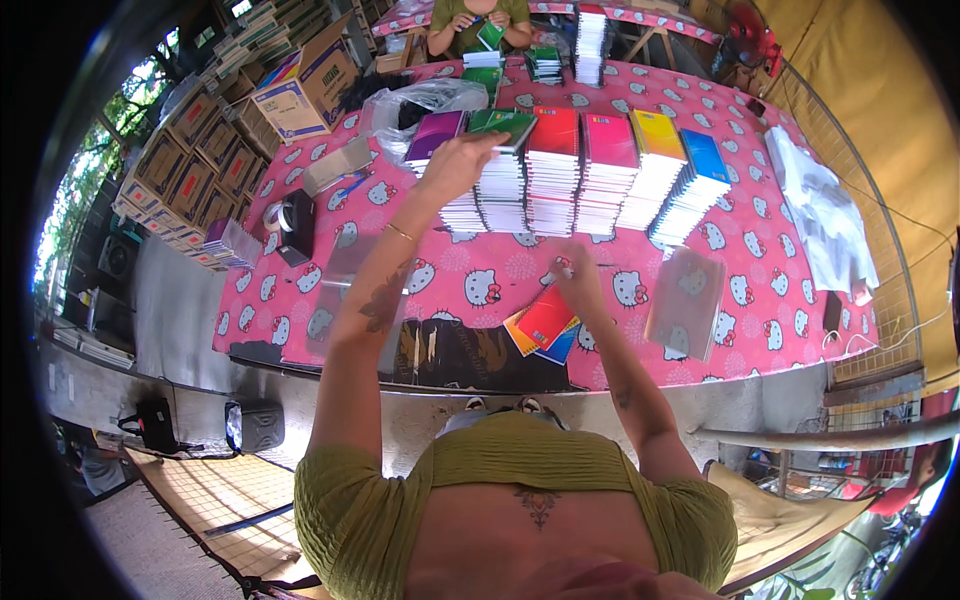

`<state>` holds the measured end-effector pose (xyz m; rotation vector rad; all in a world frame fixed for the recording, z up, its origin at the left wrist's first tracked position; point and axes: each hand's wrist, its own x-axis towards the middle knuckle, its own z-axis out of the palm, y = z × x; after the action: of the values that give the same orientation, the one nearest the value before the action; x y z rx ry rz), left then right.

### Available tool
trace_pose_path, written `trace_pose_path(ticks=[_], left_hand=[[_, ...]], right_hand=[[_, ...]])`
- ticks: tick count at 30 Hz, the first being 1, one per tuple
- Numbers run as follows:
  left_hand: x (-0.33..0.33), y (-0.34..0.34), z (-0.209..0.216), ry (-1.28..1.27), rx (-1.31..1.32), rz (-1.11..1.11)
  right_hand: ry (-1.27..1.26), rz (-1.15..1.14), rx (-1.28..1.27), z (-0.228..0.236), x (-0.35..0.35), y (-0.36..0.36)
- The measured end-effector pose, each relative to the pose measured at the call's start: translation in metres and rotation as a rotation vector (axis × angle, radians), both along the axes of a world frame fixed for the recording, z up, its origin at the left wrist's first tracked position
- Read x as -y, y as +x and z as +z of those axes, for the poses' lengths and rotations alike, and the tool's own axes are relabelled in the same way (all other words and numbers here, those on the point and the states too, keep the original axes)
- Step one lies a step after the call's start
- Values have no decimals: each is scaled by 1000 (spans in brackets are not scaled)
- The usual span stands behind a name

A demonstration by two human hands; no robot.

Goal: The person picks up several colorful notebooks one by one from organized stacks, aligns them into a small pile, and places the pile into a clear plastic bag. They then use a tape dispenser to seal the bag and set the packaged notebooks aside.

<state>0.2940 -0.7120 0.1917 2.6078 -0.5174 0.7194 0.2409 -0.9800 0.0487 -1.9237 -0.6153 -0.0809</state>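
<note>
My left hand [460, 168] is stretched forward, its fingers closed on a green notebook [508, 126] at the top of the green stack. Close to the table's near side, my right hand [578, 278] grips the upper end of a red notebook [548, 316]. A yellow-orange notebook [518, 334] and a blue notebook [560, 346] fan out from under the red one. Tall notebook stacks stand in a row beyond: a purple stack [436, 130], a red stack [554, 150], a pink stack [609, 150], a yellow stack [656, 140] and a blue stack [704, 158].
Transparent plastic sleeves [688, 305] lie to the right, with more plastic [350, 300] at left. A black tape dispenser [296, 226] sits near the left edge. Cartons [306, 92] stand at far left. Across the table a person [480, 30] holds a green notebook.
</note>
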Motion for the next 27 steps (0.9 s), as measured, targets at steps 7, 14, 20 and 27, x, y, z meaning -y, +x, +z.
trace_pose_path(ticks=[7,14,20,27], left_hand=[[-4,7,-17,264,124,101],[-22,-2,19,-64,67,173],[51,-88,1,-79,508,-149],[96,-183,-203,133,-165,-350]], right_hand=[[-629,116,6,-70,43,-47],[-355,72,5,-36,45,-20],[201,-234,-162,-61,74,13],[329,-450,-474,-87,81,-32]])
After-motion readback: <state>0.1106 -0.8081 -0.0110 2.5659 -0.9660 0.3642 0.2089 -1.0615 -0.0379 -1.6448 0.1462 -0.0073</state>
